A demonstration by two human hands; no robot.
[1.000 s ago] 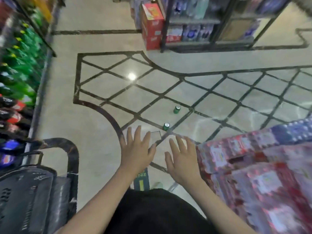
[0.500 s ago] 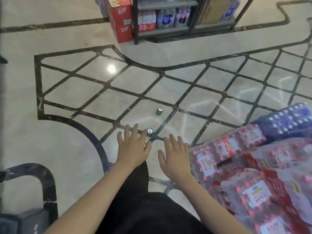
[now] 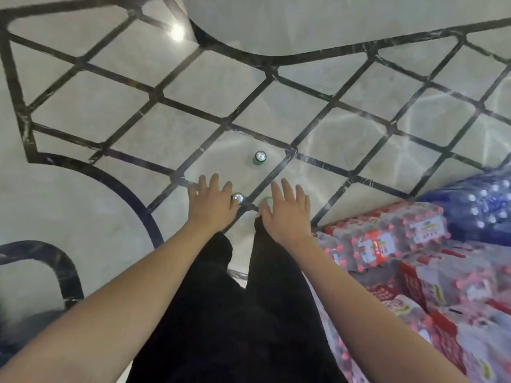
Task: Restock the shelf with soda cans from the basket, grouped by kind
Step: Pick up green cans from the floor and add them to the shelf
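Both hands reach forward and down over the marble floor [image 3: 83,189], palms down, fingers straight and spread apart — neither grips anything. The left hand [image 3: 211,204] has a near can [image 3: 238,198] just beside its thumb side; only the can's silver top and a sliver of green show past the hand, and whether skin touches it cannot be told. The right hand [image 3: 287,211] is held a little to the right of that can, apart from it. A far can [image 3: 260,157], green with a silver top, stands on a pale tile beyond both sets of fingertips, clear of them.

Two cans are visible in all. Each stands upright, long axis vertical, top toward the camera, both close to a dark inlay line of the floor pattern.

Black trouser legs [image 3: 240,313] fill the lower middle. At right lie stacked shrink-wrapped packs of red-capped bottles [image 3: 387,244] and, farther back, a blue pack of white-capped bottles [image 3: 481,200] — too blurred to count.
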